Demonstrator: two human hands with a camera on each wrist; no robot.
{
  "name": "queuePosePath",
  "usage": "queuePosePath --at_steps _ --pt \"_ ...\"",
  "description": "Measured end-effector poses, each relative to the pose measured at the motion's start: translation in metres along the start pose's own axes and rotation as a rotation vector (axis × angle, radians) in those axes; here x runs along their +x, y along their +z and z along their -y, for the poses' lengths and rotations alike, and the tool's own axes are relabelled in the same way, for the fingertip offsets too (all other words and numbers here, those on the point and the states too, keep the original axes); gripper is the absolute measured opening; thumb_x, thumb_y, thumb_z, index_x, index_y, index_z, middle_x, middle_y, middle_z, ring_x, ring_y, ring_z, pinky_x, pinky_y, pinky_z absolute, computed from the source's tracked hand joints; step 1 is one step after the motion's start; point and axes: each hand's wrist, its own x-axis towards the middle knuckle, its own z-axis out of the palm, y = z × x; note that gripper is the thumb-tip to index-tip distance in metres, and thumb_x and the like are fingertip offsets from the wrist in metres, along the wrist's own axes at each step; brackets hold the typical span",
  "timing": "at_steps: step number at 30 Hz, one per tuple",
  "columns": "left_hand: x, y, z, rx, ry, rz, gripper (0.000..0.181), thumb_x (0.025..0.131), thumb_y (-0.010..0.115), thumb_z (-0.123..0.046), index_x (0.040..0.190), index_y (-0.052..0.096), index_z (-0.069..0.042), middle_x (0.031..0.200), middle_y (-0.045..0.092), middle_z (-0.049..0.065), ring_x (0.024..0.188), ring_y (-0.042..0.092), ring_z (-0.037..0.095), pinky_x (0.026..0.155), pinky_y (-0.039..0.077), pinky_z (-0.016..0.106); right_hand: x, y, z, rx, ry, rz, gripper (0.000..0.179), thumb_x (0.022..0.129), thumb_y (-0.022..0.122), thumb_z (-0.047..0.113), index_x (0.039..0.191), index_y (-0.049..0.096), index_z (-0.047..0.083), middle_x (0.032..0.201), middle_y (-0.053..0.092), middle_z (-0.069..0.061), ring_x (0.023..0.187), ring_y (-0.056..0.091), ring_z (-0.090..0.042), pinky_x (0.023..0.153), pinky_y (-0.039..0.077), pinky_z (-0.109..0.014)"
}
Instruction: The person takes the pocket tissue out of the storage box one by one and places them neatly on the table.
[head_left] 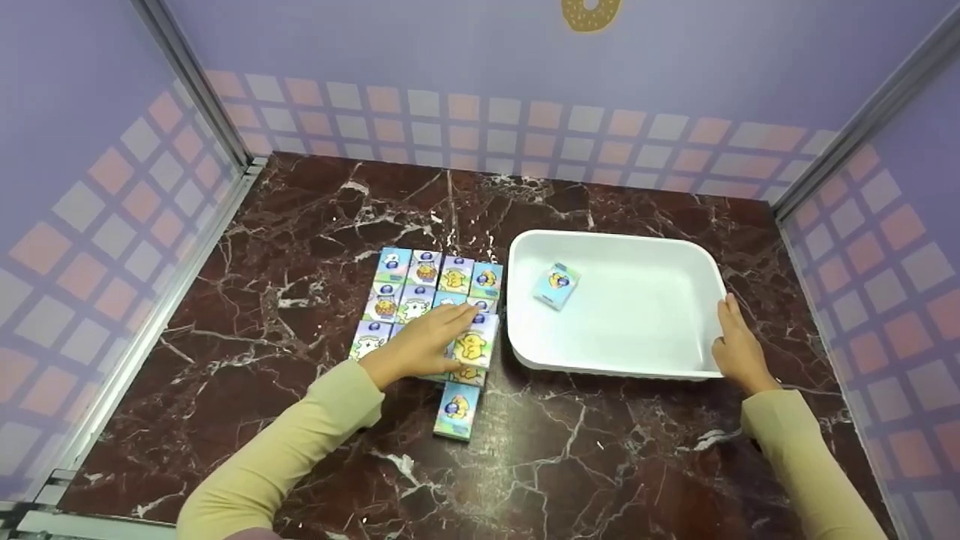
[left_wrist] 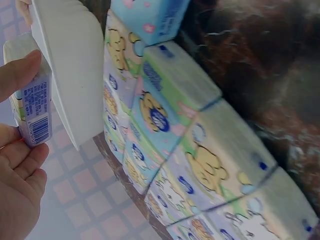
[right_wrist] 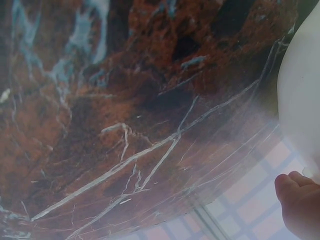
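Observation:
My left hand (head_left: pixel 427 341) pinches a small tissue pack (left_wrist: pixel 36 107) between thumb and fingers, raised over the other packs. Its side label and barcode face the left wrist camera. Below it, several cartoon-printed tissue packs (head_left: pixel 416 304) lie in close rows, partly hidden by the hand and forearm. One blue pack (head_left: pixel 457 410) sticks out at the near end of the rows. My right hand (head_left: pixel 742 351) holds the right rim of a white plastic basin (head_left: pixel 615 371), fingers along its outer side. Inside the basin, toward its left end, lies a blue tissue pack (head_left: pixel 556 286).
The basin stands just right of the rows on a dark red marble-patterned tabletop (head_left: pixel 585 457). Purple panels with pink and white checks (head_left: pixel 465 127) enclose the back and both sides, joined by metal corner posts (head_left: pixel 195 82).

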Motion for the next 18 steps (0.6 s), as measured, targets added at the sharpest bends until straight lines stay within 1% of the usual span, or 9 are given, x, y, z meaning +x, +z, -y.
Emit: queuePosePath --at_steps 2,7,10,14,18 --pt "-0.007 0.001 0.002 -0.001 -0.001 -0.006 0.086 0.07 0.071 -0.031 0.136 0.028 0.002 0.139 0.033 0.017 0.127 0.033 0.033 0.107 0.026 0.043 0.001 0.0 0.001 -0.005 0.004 0.002 0.062 0.077 0.032 -0.006 0.136 0.014 -0.012 0.144 0.007 -0.027 0.123 0.023 -0.05 0.086 0.03 -0.058" --pt "-0.023 0.004 0.005 -0.031 -0.038 0.015 0.087 0.07 0.07 -0.033 0.137 0.026 0.001 0.14 0.031 0.017 0.127 0.032 0.033 0.107 0.024 0.043 0.001 0.0 0.002 -0.011 -0.003 -0.001 0.062 0.077 0.031 -0.005 0.136 0.015 -0.012 0.144 0.008 -0.028 0.12 0.026 -0.051 0.08 0.032 -0.058" --pt "-0.034 0.007 0.007 -0.057 -0.06 0.022 0.088 0.069 0.071 -0.031 0.137 0.026 0.001 0.141 0.031 0.017 0.128 0.031 0.034 0.107 0.024 0.045 0.002 0.001 0.002 -0.007 -0.008 -0.002 0.062 0.077 0.031 -0.004 0.136 0.014 -0.012 0.144 0.009 -0.028 0.121 0.026 -0.051 0.081 0.033 -0.058" --pt "-0.048 0.013 0.01 -0.08 -0.092 0.031 0.087 0.068 0.072 -0.028 0.136 0.028 0.001 0.14 0.032 0.018 0.128 0.031 0.034 0.107 0.024 0.046 0.002 0.001 0.001 0.0 0.004 0.005 0.062 0.077 0.029 -0.004 0.137 0.013 -0.011 0.145 0.005 -0.025 0.122 0.024 -0.05 0.081 0.032 -0.058" --pt "-0.06 0.019 0.013 -0.096 -0.125 0.06 0.086 0.069 0.072 -0.029 0.137 0.027 0.0 0.14 0.032 0.018 0.128 0.03 0.034 0.108 0.023 0.045 0.001 0.001 0.001 -0.004 0.01 -0.001 0.062 0.077 0.029 -0.003 0.137 0.013 -0.01 0.146 0.004 -0.024 0.122 0.024 -0.05 0.083 0.031 -0.059"
